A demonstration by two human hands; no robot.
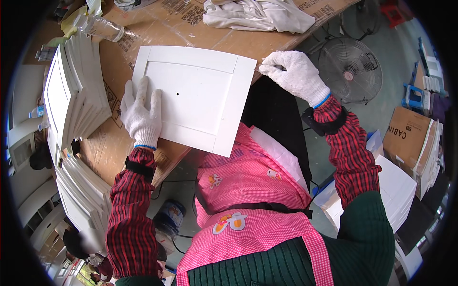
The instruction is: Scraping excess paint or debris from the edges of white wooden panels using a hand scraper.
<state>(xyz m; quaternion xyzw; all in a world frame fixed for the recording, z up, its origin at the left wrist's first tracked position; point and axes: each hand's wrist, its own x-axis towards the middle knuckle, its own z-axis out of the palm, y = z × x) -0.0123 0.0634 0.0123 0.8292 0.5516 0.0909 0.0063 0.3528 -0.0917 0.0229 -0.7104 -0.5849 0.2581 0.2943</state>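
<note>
A white framed panel (195, 95), like a cabinet door, lies on the cardboard-covered table with its near right part past the edge. A small dark hole shows near its middle. My left hand (141, 112), in a white knit glove, rests on the panel's left side with fingers spread. Just off the panel's right edge is my right hand (293, 74), gloved too, thumb and fingertips pinched together. Whatever sits between those fingertips, if anything, is too small to make out.
White panels (78, 90) stand stacked at the left, with more panels (86, 190) below them. A clear plastic cup (102, 28) and a white cloth (260, 16) lie farther back on the table (167, 24). A floor fan (350, 71) and cardboard box (410, 136) are at the right.
</note>
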